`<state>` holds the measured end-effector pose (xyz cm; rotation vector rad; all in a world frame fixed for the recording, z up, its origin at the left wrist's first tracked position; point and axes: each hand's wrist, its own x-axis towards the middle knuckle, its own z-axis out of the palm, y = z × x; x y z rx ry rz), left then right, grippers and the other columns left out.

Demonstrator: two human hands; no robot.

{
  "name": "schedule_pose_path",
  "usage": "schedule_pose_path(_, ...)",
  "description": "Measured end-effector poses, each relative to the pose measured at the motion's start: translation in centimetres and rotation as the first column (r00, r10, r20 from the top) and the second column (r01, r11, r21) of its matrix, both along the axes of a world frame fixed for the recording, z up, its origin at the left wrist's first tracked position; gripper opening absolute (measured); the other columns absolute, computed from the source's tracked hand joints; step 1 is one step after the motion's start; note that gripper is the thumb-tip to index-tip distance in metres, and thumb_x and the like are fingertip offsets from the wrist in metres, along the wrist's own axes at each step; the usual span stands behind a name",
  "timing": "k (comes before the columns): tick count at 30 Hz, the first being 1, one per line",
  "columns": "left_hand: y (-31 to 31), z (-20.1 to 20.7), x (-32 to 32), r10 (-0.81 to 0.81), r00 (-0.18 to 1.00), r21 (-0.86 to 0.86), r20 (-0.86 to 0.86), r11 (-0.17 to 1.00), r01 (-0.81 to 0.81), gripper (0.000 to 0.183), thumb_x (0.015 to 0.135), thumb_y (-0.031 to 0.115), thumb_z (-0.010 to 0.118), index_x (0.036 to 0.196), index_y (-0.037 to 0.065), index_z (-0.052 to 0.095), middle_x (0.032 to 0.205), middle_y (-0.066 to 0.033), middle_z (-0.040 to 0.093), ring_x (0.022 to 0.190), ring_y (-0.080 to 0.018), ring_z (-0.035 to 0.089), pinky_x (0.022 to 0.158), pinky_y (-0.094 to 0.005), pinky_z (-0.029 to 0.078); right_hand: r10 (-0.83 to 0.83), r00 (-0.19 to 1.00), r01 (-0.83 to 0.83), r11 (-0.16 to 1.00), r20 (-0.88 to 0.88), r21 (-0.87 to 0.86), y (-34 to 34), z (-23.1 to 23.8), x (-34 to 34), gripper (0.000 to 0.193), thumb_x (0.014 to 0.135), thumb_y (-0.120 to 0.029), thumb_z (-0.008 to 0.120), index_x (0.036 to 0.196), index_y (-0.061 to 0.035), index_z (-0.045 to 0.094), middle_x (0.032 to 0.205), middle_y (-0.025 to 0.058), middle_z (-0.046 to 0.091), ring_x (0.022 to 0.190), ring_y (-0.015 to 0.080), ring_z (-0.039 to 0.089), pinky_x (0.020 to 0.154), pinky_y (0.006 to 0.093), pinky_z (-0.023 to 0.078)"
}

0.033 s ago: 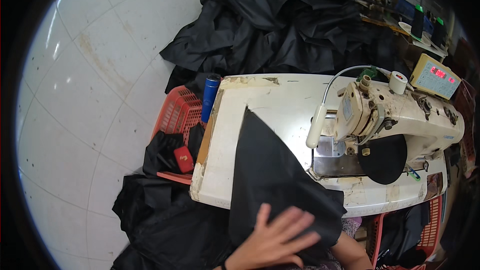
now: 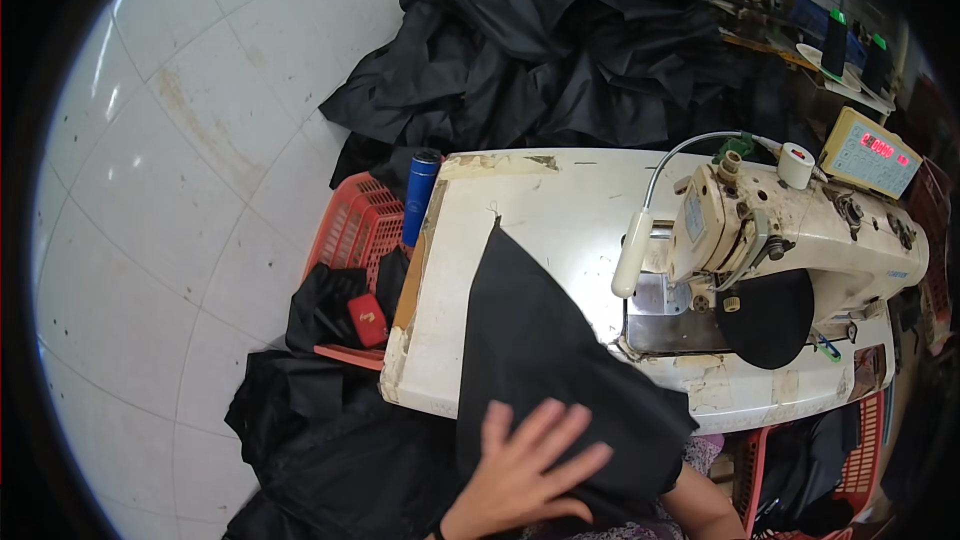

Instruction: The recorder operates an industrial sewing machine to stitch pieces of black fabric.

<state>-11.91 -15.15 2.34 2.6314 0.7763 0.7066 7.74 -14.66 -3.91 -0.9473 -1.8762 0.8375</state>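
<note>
A black cloth panel point(image 2: 540, 330), pointed at its far end, lies over the front of the white sewing table and hangs past the near edge. A thin loose thread curls at its tip. My left hand point(image 2: 530, 470) is open over the panel's near part, fingers spread and palm down. My right forearm point(image 2: 705, 505) comes up from the lower edge and goes under the cloth, which hides my right hand. Right of the panel stands a cream sewing machine point(image 2: 800, 230), with a round black piece point(image 2: 768, 318) beside its needle area.
A white lamp point(image 2: 634, 252) on a bent stalk stands by the machine, near a lit control box point(image 2: 872, 152). Red baskets point(image 2: 345, 230) flank the table. A blue bottle point(image 2: 421, 195) stands at its left edge. Black cloth heaps point(image 2: 540, 50) lie behind and at left.
My left hand has shifted slightly left and up over the cloth, fingers still spread. The cloth's near right corner has moved a little to the right.
</note>
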Motion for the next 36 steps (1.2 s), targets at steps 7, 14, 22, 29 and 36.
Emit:
schedule_pose_path(7,0.8,-2.0,-2.9,0.200,0.973,0.131,0.117,0.968,-0.215,0.044,0.076,0.002,0.065,0.115,0.023,0.073,0.125,-0.0078,0.064,0.120,-0.0271,0.059,0.109,-0.0592,0.030,0.168,0.974,-0.183,0.979,-0.150,-0.091,-1.2,-2.3,-1.3,0.043,0.085,-0.006,0.063,0.126,0.0003,0.055,0.124,0.0154,0.060,0.118,0.0297,0.057,0.103,0.0411,0.045)
schedule_pose_path(14,2.8,6.5,-1.8,0.336,0.847,0.315,0.413,0.820,-0.478,0.007,0.077,0.010,0.067,0.082,0.006,0.069,0.068,-0.0089,0.065,0.061,-0.0264,0.064,0.059,-0.0384,0.050,0.106,0.961,-0.155,0.971,-0.256,-0.180,-3.0,-5.1,-2.8,0.042,0.087,-0.007,0.062,0.128,-0.0008,0.055,0.125,0.0142,0.060,0.121,0.0287,0.056,0.104,0.0421,0.044)
schedule_pose_path(22,18.7,-3.7,3.3,0.145,0.984,-0.063,-0.099,0.986,-0.152,0.019,0.091,0.019,0.067,0.089,0.000,0.063,0.075,-0.0208,0.064,0.070,-0.0417,0.062,0.065,-0.0457,0.048,0.033,0.915,-0.144,0.957,-0.401,-0.250,-0.1,-6.1,-6.3,0.042,0.090,-0.010,0.062,0.130,-0.0021,0.054,0.127,0.0128,0.060,0.123,0.0275,0.055,0.105,0.0432,0.042)
schedule_pose_path(29,14.6,0.6,6.4,-0.022,0.990,0.190,-0.136,0.981,0.048,0.027,0.085,0.016,0.069,0.110,0.005,0.064,0.118,-0.0154,0.060,0.112,-0.0353,0.055,0.105,-0.0497,0.035,-0.179,0.638,-0.358,0.793,-0.749,-0.494,0.6,-4.6,-1.9,0.046,0.093,-0.005,0.061,0.136,-0.0020,0.045,0.127,0.0088,0.058,0.120,0.0205,0.056,0.104,0.0366,0.044)
schedule_pose_path(36,11.6,-4.8,3.8,-0.110,0.952,-0.099,-0.287,0.991,0.085,0.049,0.092,0.035,0.063,0.136,0.014,0.056,0.141,-0.0095,0.053,0.131,-0.0292,0.046,0.114,-0.0613,0.018,0.186,0.904,-0.076,0.955,0.384,-0.285,1.9,-1.7,-1.7,0.060,0.082,-0.013,0.061,0.138,0.0020,0.046,0.147,0.0203,0.040,0.141,0.0332,0.033,0.122,0.0460,0.017)
